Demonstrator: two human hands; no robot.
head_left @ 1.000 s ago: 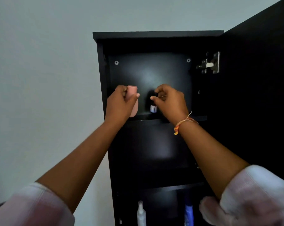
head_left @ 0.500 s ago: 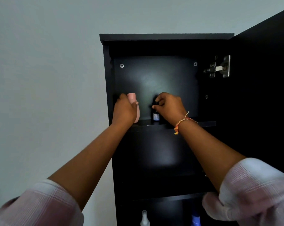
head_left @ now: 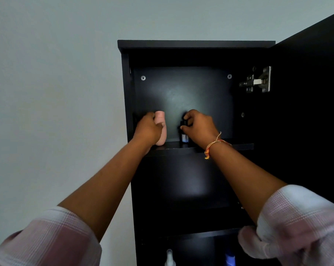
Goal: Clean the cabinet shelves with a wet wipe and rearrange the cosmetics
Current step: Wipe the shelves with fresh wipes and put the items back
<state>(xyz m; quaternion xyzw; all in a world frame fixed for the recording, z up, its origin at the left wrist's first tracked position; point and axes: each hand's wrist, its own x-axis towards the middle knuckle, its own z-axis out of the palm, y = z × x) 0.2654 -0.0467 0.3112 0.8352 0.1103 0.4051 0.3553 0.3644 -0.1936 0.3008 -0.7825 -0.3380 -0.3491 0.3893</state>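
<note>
Standing against a pale wall, the black cabinet (head_left: 195, 44) has its door (head_left: 306, 112) swung out to the right. Both hands reach onto the top shelf (head_left: 239, 146). The left hand (head_left: 148, 130) is wrapped round a pink bottle (head_left: 161, 123) that stands upright near the shelf's left end. The right hand (head_left: 200, 126) pinches the cap of a small dark bottle (head_left: 184, 138) with a pale label, upright at mid-shelf, just beside the pink one but apart from it. A white bottle (head_left: 169, 258) and a blue bottle (head_left: 229, 259) show in the lowest compartment. A metal hinge (head_left: 258, 80) sits upper right, and a thread bracelet (head_left: 214, 144) circles the right wrist.
</note>
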